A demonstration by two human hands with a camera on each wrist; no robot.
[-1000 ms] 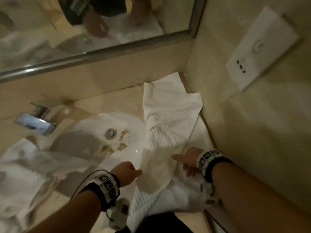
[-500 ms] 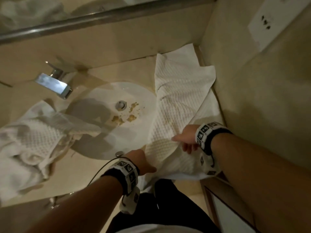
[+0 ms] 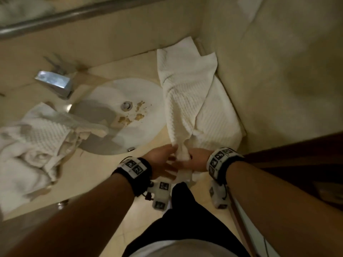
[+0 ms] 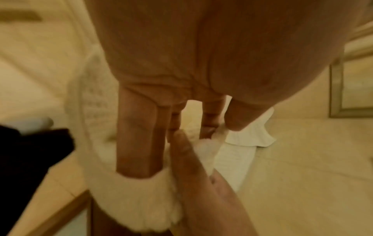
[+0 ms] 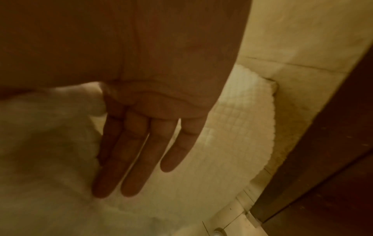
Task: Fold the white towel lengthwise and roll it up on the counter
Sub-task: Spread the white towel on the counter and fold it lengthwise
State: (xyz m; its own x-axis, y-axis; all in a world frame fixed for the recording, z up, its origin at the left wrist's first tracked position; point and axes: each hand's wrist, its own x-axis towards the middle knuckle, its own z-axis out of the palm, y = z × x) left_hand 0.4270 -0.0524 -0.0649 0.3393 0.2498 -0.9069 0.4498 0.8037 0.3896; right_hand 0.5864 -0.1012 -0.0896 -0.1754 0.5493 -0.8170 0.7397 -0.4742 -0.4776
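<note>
Looked like a hotel bathroom: beige stone counter (image 3: 104,175), round white sink (image 3: 118,115), chrome faucet (image 3: 53,83), mirror (image 3: 55,13) edge above.

1. Head view: high, angled forward and down over both forearms; takes in the left hand (image 3: 161,160), right hand (image 3: 197,161), white towel (image 3: 182,101) beyond them, sink (image 3: 130,117) past the left hand.
2. Left wrist view: very close, looks along the palm at the fingers (image 4: 137,135); towel just beyond.
3. Right wrist view: equally close, along straight fingers (image 5: 139,156); towel underneath.
4. All three share the towel's near end.
</note>
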